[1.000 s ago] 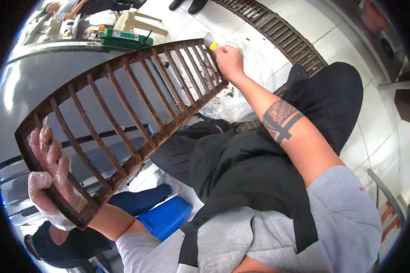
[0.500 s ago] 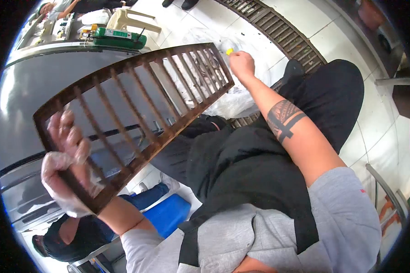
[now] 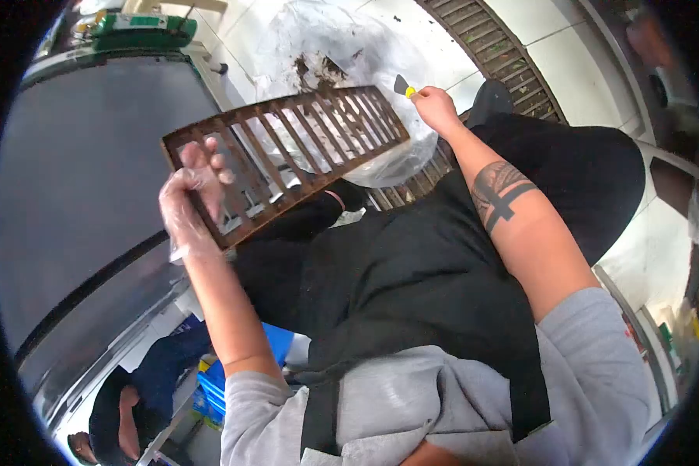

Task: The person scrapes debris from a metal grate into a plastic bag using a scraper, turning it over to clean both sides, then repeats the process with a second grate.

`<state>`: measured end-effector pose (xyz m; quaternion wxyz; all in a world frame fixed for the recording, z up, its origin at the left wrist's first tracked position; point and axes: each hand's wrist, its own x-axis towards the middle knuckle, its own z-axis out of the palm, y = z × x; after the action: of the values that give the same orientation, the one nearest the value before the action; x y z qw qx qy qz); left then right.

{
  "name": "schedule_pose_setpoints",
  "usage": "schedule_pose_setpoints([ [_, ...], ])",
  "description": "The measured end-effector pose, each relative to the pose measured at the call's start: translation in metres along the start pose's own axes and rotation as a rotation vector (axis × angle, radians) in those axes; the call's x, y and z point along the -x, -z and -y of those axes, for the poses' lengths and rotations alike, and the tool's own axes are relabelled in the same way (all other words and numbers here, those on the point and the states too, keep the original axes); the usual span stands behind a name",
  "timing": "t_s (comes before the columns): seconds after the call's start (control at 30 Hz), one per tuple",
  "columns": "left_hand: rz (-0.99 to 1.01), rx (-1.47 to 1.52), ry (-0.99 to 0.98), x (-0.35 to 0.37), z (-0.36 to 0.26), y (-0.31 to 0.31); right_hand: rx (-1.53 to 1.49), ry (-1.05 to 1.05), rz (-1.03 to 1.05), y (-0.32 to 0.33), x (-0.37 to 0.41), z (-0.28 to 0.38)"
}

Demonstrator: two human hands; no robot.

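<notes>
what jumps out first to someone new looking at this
The long rusty grate is held up across the centre, its near end gripped by the left hand in a clear plastic glove. At its far end the right hand holds a yellow-handled scraper, with a clear plastic bag flecked with dark debris behind it.

I counted one rusty grate [image 3: 349, 124], one yellow-handled scraper [image 3: 402, 86], one clear plastic bag [image 3: 342, 39], one thin glove [image 3: 180, 221], one long floor drain [image 3: 512, 56] and one other person [image 3: 113, 408].
</notes>
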<state>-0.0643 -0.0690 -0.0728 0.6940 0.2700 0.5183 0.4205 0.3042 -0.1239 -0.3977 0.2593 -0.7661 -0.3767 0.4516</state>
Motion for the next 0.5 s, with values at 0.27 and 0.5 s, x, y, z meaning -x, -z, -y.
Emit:
schedule_pose_setpoints([
  [0.27, -0.206, 0.174, 0.074, -0.018, -0.005, 0.07, 0.078, 0.24, -0.082, -0.067, -0.028, -0.014],
  [0.5, -0.186, 0.17, 0.105, -0.021, -0.004, 0.099, 0.236, 0.187, -0.016, -0.088, -0.076, 0.011],
])
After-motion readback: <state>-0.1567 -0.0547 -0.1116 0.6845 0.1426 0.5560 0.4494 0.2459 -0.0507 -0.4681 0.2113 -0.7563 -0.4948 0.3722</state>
